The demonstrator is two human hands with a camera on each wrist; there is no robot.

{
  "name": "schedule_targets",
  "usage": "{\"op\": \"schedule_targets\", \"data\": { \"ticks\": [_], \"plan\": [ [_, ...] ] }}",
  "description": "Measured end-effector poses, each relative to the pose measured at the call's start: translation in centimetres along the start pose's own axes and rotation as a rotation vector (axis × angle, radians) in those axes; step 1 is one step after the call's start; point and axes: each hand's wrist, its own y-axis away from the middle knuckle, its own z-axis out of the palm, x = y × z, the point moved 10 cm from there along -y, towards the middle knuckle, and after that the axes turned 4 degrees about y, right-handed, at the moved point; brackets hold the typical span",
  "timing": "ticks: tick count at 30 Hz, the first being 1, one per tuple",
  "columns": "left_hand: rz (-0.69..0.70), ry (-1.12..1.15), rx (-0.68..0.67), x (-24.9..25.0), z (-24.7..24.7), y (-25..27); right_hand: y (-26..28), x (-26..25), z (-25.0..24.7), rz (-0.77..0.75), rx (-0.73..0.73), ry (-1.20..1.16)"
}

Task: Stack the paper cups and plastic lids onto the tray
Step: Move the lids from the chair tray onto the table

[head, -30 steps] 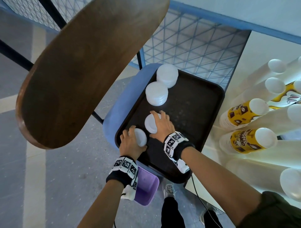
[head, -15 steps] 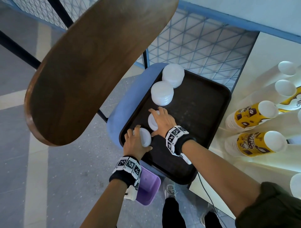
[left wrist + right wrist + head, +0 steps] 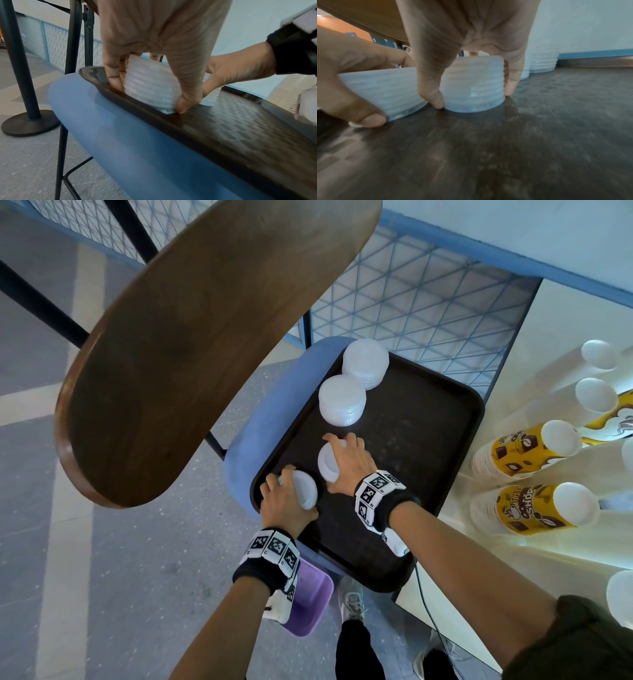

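Lid stacks (image 3: 303, 487) (image 3: 328, 462) are being gripped low on the tray (image 3: 428, 440) by the left hand (image 3: 286, 501) and right hand (image 3: 349, 465). Being light, probably slippery plastic, they are best held near the base.

A dark tray (image 3: 428, 446) sits on a blue seat (image 3: 270, 419) at the centre of the frame. Four stacks of clear lids (image 3: 342, 405) stand in a line along its left edge. At right, a pale counter (image 3: 565, 313) carries sleeves of paper cups (image 3: 524, 453) lying on their sides
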Motion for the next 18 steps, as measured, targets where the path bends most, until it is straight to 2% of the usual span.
{"op": "schedule_targets", "data": {
  "ticks": [12,18],
  "plan": [
    [0.006,0.096,0.085,-0.4,-0.5,0.6,1.7,1.1,0.1,0.072,0.049,-0.012],
    [-0.001,0.213,0.116,-0.9,-2.0,0.9,3.0,1.3,-1.3,0.129,0.085,-0.194]
  ]
}}
